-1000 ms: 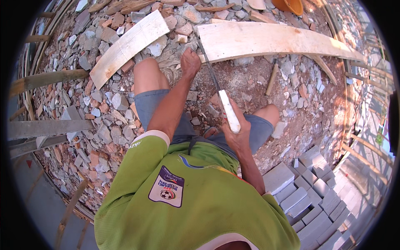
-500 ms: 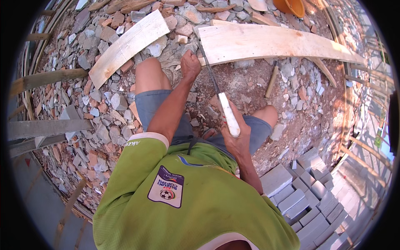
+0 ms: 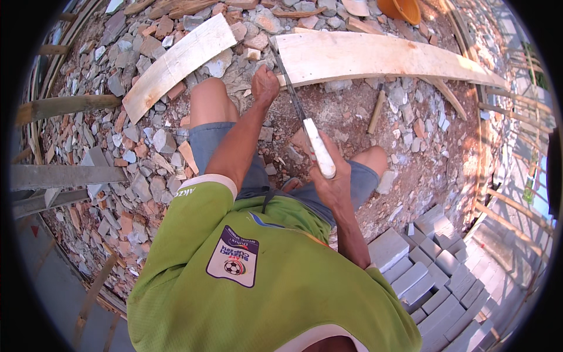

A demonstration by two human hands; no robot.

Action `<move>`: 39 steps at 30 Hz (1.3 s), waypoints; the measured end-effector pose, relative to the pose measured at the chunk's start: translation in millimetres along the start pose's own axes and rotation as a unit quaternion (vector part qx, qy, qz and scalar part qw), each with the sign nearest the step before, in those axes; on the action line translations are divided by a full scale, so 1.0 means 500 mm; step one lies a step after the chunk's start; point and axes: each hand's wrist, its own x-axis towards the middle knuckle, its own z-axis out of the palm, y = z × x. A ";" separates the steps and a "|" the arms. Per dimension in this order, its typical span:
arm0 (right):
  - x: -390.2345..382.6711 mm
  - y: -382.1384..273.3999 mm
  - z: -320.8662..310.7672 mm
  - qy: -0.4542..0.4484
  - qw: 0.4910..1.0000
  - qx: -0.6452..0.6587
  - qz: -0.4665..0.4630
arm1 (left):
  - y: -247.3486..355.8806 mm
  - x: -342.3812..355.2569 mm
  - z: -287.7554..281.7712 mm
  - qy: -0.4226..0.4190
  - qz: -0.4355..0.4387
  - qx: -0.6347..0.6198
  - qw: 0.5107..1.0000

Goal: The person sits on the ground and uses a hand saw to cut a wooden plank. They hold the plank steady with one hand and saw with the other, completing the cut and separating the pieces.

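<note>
My right hand is closed round the white handle of a handsaw. Its narrow dark blade slants away up to the left end of a long pale wooden plank, right along that edge. Just left of the blade, my left hand is curled into a fist close to the plank's end. Whatever it may hold is hidden by the fingers. A shorter pale board lies apart on the rubble, farther left.
Broken brick and stone cover the ground around my legs. A wooden-handled tool lies below the plank. Grey blocks are stacked at the lower right. An orange container sits at the far edge. Wooden beams stick in from the left.
My right hand and the saw have moved a little forward, away from me, along the plank's end. My left hand stays beside the blade, still closed. The whole view has shifted slightly.
</note>
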 end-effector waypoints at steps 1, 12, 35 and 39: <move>-0.030 -0.009 -0.005 0.007 0.999 0.007 0.051 | 0.025 0.037 0.001 0.011 0.001 0.009 1.000; -0.025 0.064 -0.002 0.083 0.992 0.007 -0.098 | 0.011 0.024 0.003 0.040 0.030 0.020 0.999; -0.124 0.282 0.098 0.098 0.985 -0.014 -0.142 | 0.015 0.015 -0.001 0.028 0.007 0.021 0.999; -0.066 0.158 -0.033 0.015 0.997 0.055 -0.044 | 0.013 0.028 -0.002 0.031 -0.002 0.034 0.999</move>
